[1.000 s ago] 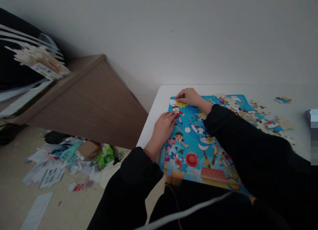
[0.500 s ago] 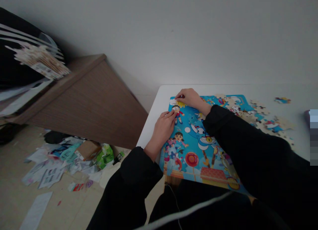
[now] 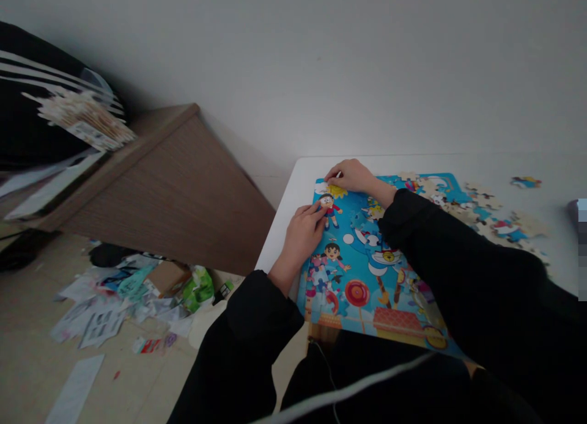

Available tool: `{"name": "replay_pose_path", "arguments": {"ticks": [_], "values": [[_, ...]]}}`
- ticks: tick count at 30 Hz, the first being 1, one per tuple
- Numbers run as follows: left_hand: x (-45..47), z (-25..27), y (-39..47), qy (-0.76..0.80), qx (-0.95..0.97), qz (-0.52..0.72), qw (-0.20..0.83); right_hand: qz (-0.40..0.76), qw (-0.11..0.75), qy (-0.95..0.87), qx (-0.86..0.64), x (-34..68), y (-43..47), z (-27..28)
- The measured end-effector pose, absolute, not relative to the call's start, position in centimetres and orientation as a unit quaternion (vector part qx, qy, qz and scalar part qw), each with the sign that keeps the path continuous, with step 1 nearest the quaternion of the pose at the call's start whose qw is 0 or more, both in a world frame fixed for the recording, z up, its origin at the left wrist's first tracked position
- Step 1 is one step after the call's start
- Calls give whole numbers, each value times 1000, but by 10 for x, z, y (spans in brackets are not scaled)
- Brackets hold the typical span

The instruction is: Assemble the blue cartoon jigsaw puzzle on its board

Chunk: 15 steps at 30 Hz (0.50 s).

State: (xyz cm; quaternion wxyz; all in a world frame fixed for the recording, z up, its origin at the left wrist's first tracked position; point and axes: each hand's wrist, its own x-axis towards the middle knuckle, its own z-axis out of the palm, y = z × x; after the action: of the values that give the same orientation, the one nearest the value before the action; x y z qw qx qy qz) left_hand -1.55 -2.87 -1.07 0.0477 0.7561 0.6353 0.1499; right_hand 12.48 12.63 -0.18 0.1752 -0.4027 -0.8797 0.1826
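Note:
A blue cartoon jigsaw puzzle (image 3: 358,262) lies on the white table, its picture largely filled with pieces. At its far left corner, the thumb and fingers of my right hand (image 3: 351,175) are pinched on a small puzzle piece, mostly hidden by the fingertips, beside a yellow sun shape. My left hand (image 3: 303,231) rests at the puzzle's left edge, fingers stretched flat over the figure in red and blue. Loose puzzle pieces (image 3: 509,228) are heaped to the right, some lying on the puzzle's far right part; my right sleeve covers part of the picture.
One small cluster of pieces (image 3: 526,182) lies apart at the far right of the white table (image 3: 284,219). A brown wooden cabinet (image 3: 183,192) stands to the left, with a bundle of cotton swabs (image 3: 89,120) on it. Litter covers the floor below. A pale cable (image 3: 358,387) crosses near my lap.
The view has shifted slightly. Both hands stay in nearly the same places on the puzzle, with the right fingers still pinched at the far left corner.

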Motion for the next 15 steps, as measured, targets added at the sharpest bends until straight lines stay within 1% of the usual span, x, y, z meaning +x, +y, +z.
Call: {"name": "replay_pose_path", "arguments": {"ticks": [3, 9, 12, 15], "values": [[-15, -10, -29, 640, 751, 153, 54, 181, 142, -891, -392, 131, 128, 12], [-17, -11, -29, 638, 748, 175, 56, 174, 24, -929, -324, 169, 122, 46], [-17, -13, -28, 641, 745, 176, 56, 182, -20, -937, -297, 194, 110, 52], [-18, -14, -27, 642, 745, 175, 54, 172, -39, -938, -299, 216, 94, 46]]}}
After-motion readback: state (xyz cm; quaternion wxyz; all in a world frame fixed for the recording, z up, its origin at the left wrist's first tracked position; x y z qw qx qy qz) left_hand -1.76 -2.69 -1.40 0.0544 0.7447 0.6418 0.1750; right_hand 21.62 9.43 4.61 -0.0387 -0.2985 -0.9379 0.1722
